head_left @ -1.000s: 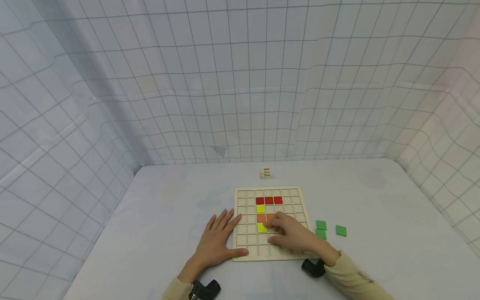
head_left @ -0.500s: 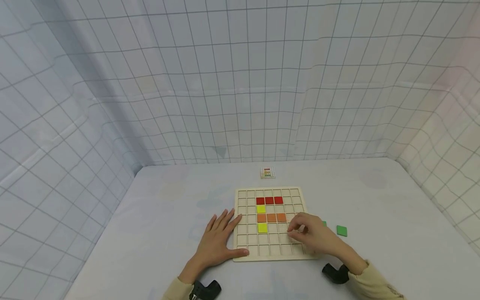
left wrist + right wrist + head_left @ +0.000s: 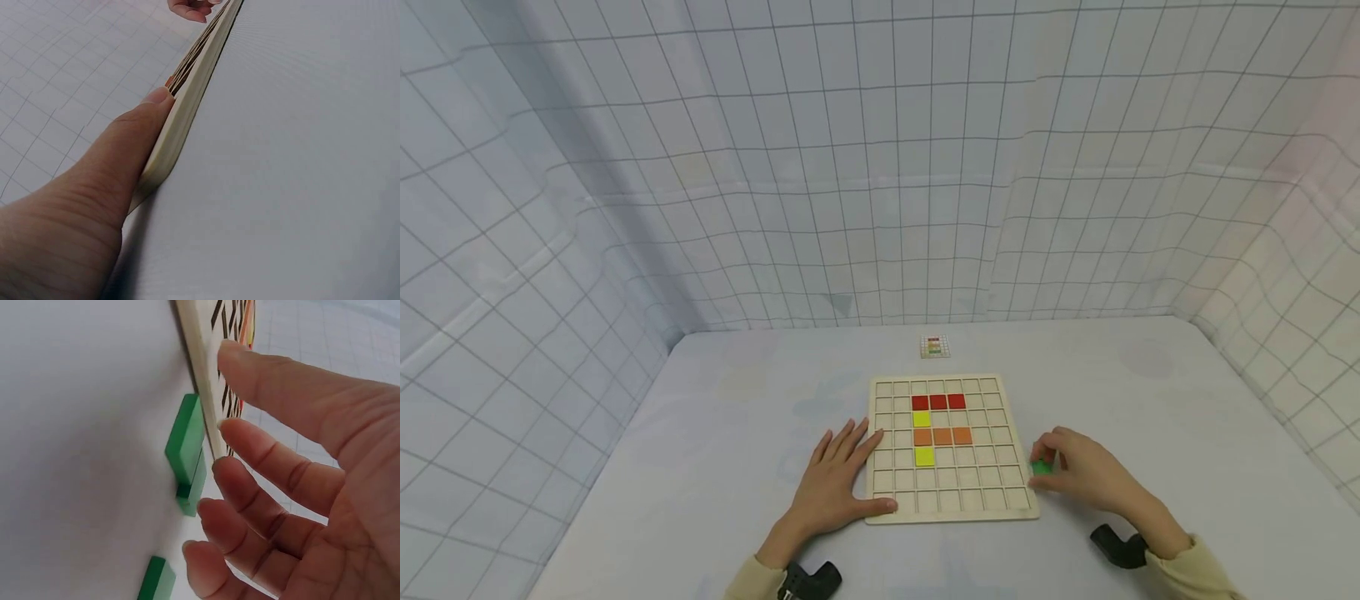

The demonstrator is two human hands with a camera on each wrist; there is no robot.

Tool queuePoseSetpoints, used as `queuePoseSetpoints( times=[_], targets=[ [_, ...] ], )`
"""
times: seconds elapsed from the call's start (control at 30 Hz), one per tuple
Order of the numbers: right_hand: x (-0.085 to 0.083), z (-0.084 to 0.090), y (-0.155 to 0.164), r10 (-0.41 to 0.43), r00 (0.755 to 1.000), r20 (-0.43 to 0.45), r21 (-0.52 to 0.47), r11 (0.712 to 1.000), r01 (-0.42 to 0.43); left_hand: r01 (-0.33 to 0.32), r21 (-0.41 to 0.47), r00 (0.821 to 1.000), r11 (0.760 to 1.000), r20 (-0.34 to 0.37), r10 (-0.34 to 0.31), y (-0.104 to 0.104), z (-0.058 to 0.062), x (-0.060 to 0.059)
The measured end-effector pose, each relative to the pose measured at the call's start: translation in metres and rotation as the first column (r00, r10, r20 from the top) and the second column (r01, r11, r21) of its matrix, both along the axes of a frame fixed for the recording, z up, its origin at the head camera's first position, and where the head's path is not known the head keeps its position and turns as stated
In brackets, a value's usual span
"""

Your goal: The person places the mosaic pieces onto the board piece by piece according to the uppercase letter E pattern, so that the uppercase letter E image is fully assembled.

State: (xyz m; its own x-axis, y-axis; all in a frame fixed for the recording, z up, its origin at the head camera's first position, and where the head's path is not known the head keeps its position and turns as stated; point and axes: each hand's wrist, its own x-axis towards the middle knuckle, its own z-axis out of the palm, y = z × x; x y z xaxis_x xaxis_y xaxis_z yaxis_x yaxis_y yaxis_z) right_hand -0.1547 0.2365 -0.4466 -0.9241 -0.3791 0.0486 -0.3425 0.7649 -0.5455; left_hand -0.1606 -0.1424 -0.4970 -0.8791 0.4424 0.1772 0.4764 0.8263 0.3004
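A pale wooden grid board [image 3: 950, 500] lies on the table. Set in its cells are a row of red tiles [image 3: 938, 402], a row of orange tiles [image 3: 942, 437] and two yellow tiles [image 3: 923, 457]. My left hand [image 3: 831, 487] rests at the board's left side, fingers spread, thumb [image 3: 128, 137] on the near-left corner. Beyond the right edge, my right hand [image 3: 1086, 471] hovers over green tiles. Its wrist view shows two green tiles [image 3: 186, 437] beside the board and a third green tile [image 3: 156, 581] farther off. Thumb and fingers stand apart, holding nothing.
A small card [image 3: 935, 347] with a coloured grid pattern lies behind the board. White table cover [image 3: 760, 400] surrounds the board, and gridded white cloth [image 3: 880, 167] hangs at the back and sides.
My right hand has moved right, off the orange row, across the board and out to the green tiles. All three orange tiles now show. The left hand has stayed put.
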Motion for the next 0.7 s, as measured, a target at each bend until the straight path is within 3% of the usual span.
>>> queuePoseSetpoints(
  times=[0.23, 0.7],
  targets=[
    [0.0021, -0.0036, 0.0079, 0.046, 0.999, 0.012, -0.054, 0.997, -0.046, -0.001, -0.006, 1.000, 1.000, 0.000, 0.001, 0.0001, -0.0005, -0.0006],
    [-0.0008, -0.0080, 0.0082, -0.029, 1.000, -0.003, -0.033, 0.999, 0.029, -0.004, -0.014, 1.000, 1.000, -0.002, 0.004, 0.0003, 0.0011, 0.0001]
  ],
)
